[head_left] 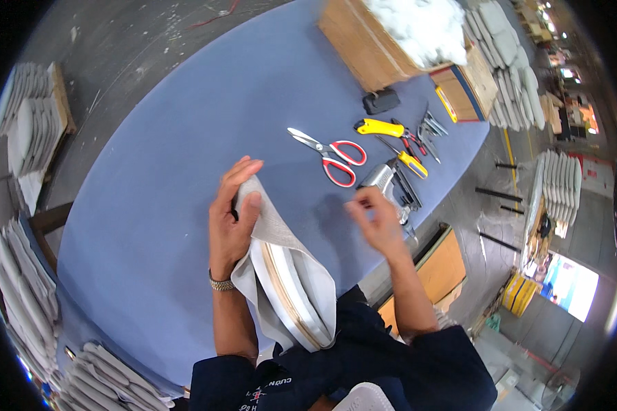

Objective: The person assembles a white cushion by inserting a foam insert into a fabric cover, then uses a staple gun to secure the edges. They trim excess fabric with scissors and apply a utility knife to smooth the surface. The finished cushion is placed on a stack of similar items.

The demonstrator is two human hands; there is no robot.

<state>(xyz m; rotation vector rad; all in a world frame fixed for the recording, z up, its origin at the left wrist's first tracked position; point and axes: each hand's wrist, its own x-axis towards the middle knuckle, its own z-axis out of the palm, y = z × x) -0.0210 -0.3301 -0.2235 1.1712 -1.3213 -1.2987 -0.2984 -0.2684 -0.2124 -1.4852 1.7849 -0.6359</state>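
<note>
My left hand (227, 218) grips the top end of a seat cushion (281, 270), thumb on the near side and fingers behind. The cushion stands on edge against my body. Its light grey fabric cover (273, 222) hangs loose and folded, and white padding with a thin wooden board shows along the open edge. Apart from the cushion, my right hand (377, 222) is raised with bent fingers, smeared by motion; I cannot make out whether it holds anything. Right beside it lies a silver staple gun (384, 178), partly behind the hand.
Red-handled scissors (336, 159), a yellow cutter (379, 127), a yellow screwdriver (411, 163) and pliers (426, 140) lie on the blue table (164, 157). A cardboard box (360, 44) of white stuffing stands at the far right. Stacked grey cushions (34, 130) surround the table.
</note>
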